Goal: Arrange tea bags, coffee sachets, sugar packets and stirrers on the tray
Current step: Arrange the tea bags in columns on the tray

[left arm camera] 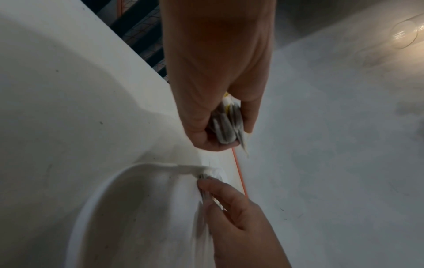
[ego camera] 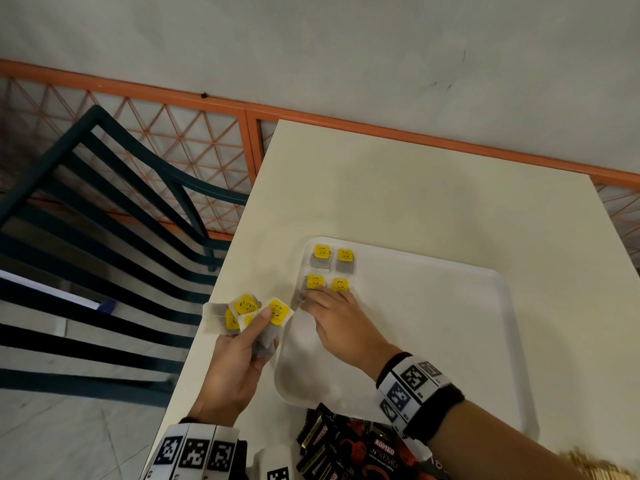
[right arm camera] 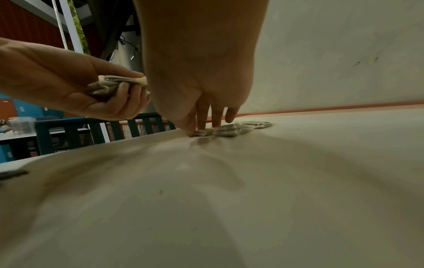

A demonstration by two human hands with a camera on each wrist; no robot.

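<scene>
A white tray [ego camera: 433, 323] lies on the cream table [ego camera: 381, 188]. Tea bags with yellow tags lie two by two in its far left corner: the far pair [ego camera: 322, 256] and the near pair [ego camera: 340, 285]. My right hand [ego camera: 332, 313] reaches across the tray, its straight fingertips pressing on the near pair [right arm camera: 226, 130]. Left of the tray, my left hand [ego camera: 239, 355] grips a fanned bunch of several more tea bags [ego camera: 256, 313] between thumb and fingers. The left wrist view shows that bunch [left arm camera: 226, 125] edge-on, with the tray rim [left arm camera: 91, 199] below it.
A heap of black and red coffee sachets [ego camera: 346, 441] lies at the table's near edge, just in front of the tray. A dark green slatted chair [ego camera: 104, 237] stands to the left of the table. An orange-framed mesh railing [ego camera: 194, 140] runs behind.
</scene>
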